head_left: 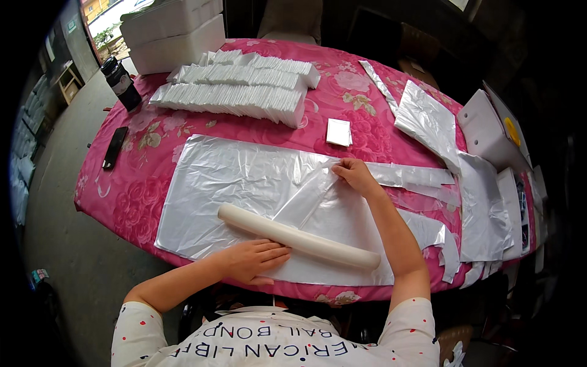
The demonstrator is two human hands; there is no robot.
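A long white roll (299, 237) lies at a slant across a stack of silvery-white plastic sheets (232, 160) in front of me. My left hand (255, 261) rests flat with its fingers stretched out, fingertips touching the roll's near side. Beyond the roll, my right hand (356, 175) pinches the corner of a thin plastic sheet (307, 194) between thumb and fingers. That sheet's folded edge runs slanting back toward the roll. Whether it is joined to the roll I cannot tell.
Rows of folded white packets (232, 98) stand at the back left, by white foam boxes (177, 46). A black bottle (121, 84) and a phone (115, 148) are at the left. Further right lie plastic offcuts (422, 227) and a white box (489, 131). A small white packet (339, 132) sits mid-table.
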